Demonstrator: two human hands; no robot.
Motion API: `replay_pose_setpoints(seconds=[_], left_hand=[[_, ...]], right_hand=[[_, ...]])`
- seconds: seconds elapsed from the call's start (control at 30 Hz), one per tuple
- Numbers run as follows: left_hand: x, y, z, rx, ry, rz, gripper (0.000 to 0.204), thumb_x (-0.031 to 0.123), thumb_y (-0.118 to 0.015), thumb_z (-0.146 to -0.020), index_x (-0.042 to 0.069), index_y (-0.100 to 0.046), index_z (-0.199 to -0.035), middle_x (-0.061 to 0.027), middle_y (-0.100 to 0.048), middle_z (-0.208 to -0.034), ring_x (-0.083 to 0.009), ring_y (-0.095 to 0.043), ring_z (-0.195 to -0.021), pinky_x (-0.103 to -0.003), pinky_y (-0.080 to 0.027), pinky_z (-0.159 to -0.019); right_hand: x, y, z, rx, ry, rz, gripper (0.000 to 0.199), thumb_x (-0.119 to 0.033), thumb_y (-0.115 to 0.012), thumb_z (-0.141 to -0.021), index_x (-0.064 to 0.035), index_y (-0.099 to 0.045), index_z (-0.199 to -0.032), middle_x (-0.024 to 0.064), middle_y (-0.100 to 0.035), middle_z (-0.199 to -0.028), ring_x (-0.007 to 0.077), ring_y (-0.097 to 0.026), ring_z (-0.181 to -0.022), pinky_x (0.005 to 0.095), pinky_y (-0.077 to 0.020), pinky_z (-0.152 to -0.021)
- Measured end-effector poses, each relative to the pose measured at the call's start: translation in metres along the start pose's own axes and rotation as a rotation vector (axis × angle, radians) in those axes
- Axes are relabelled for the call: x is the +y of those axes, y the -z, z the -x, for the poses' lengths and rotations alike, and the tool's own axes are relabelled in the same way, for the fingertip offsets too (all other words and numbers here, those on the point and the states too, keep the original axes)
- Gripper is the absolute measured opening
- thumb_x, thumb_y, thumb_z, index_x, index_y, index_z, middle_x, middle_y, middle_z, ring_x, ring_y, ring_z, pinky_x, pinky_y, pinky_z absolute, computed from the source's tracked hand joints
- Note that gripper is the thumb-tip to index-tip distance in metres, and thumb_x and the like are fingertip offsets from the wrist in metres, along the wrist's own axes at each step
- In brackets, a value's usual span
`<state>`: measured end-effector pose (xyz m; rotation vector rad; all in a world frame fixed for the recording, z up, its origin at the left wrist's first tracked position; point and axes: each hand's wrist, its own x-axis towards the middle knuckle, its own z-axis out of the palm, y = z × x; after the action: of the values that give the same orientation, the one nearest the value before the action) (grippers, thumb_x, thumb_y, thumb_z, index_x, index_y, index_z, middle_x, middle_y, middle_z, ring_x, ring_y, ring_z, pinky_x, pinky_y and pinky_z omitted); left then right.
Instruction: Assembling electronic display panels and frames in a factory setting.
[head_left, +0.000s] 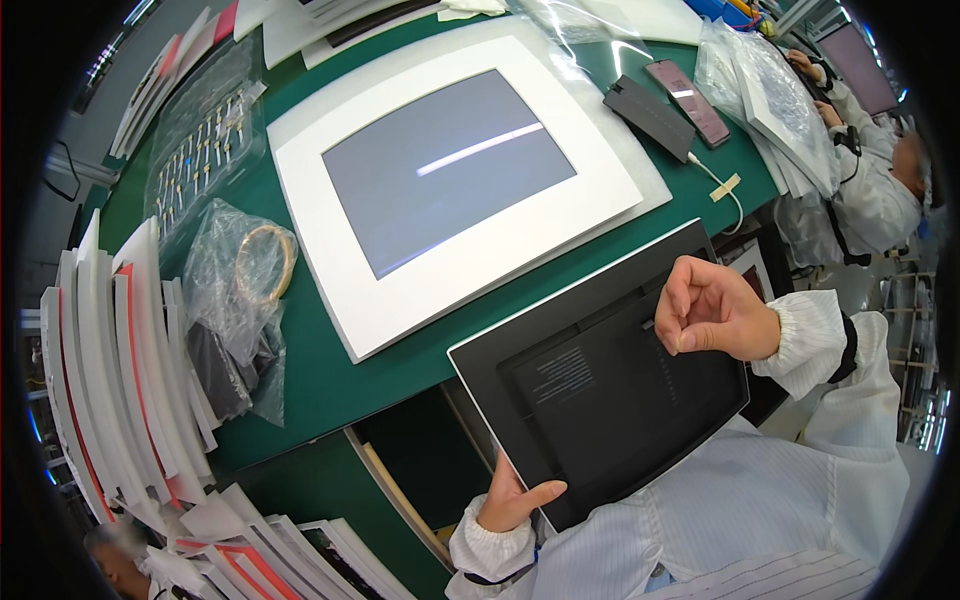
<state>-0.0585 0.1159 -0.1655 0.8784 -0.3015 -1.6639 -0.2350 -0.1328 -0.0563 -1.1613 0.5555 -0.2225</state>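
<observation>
A flat black panel (600, 400) with a thin white edge and a recessed middle rests tilted between my body and the table edge. My left hand (512, 497) grips its lower left edge, thumb on the face and fingers underneath. Over the panel's right part is my right hand (715, 310), fingers curled and the thumb pressed against them. Anything in that pinch is too small or hidden to make out. Beyond the panel, a white frame (330, 240) around a grey screen (450, 170) lies on white foam on the green table (390, 395).
At the left stand stacked white sheets (105, 370), beside clear bags (240, 270) holding a tan ring. A clear tray (205, 150) of small parts lies behind. At the far right are a black box (648, 118), a phone (688, 103), a taped white cable (735, 190) and another person (860, 190).
</observation>
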Motion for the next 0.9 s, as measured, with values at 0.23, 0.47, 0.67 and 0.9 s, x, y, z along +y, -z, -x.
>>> replay_pose_setpoints(seconds=[0.23, 0.47, 0.67, 0.9], left_hand=[[-0.002, 0.002, -0.001, -0.009, 0.008, -0.013, 0.082, 0.006, -0.073, -0.071, 0.001, -0.020, -0.133, -0.0131, -0.040, -0.124, -0.0228, -0.042, -0.114, -0.033, -0.037, -0.096], [0.001, 0.001, -0.001, -0.007, 0.017, -0.013, 0.082, 0.006, -0.072, -0.071, 0.002, -0.019, -0.134, -0.0136, -0.040, -0.124, -0.0235, -0.042, -0.115, -0.033, -0.037, -0.096], [-0.001, 0.002, -0.001, -0.016, 0.012, -0.021, 0.083, 0.005, -0.072, -0.071, 0.002, -0.018, -0.134, -0.0141, -0.039, -0.125, -0.0236, -0.041, -0.116, -0.034, -0.036, -0.097], [-0.001, 0.002, 0.001, -0.002, 0.018, -0.014, 0.084, 0.006, -0.072, -0.071, 0.002, -0.018, -0.135, -0.0140, -0.038, -0.126, -0.0240, -0.040, -0.117, -0.034, -0.035, -0.097]], right_hand=[[0.001, 0.001, -0.001, -0.025, 0.003, -0.121, 0.025, -0.014, -0.069, -0.078, -0.0071, -0.046, -0.087, 0.0051, -0.054, -0.075, 0.0113, -0.051, -0.067, 0.0244, -0.0434, -0.061], [0.003, 0.002, -0.008, 0.134, 0.193, 1.287, 0.007, 0.000, -0.060, -0.076, -0.0020, -0.057, -0.083, 0.0096, -0.051, -0.082, 0.0273, -0.056, -0.076, 0.0339, -0.0464, -0.066], [0.006, -0.003, -0.006, 0.058, 0.193, 1.459, 0.004, -0.001, -0.059, -0.077, -0.0012, -0.057, -0.080, 0.0102, -0.053, -0.082, 0.0274, -0.055, -0.074, 0.0341, -0.0467, -0.066], [-0.005, -0.007, -0.018, -0.046, 0.018, 1.451, 0.004, -0.003, -0.060, -0.076, -0.0003, -0.056, -0.076, 0.0112, -0.054, -0.079, 0.0282, -0.056, -0.076, 0.0359, -0.0462, -0.066]])
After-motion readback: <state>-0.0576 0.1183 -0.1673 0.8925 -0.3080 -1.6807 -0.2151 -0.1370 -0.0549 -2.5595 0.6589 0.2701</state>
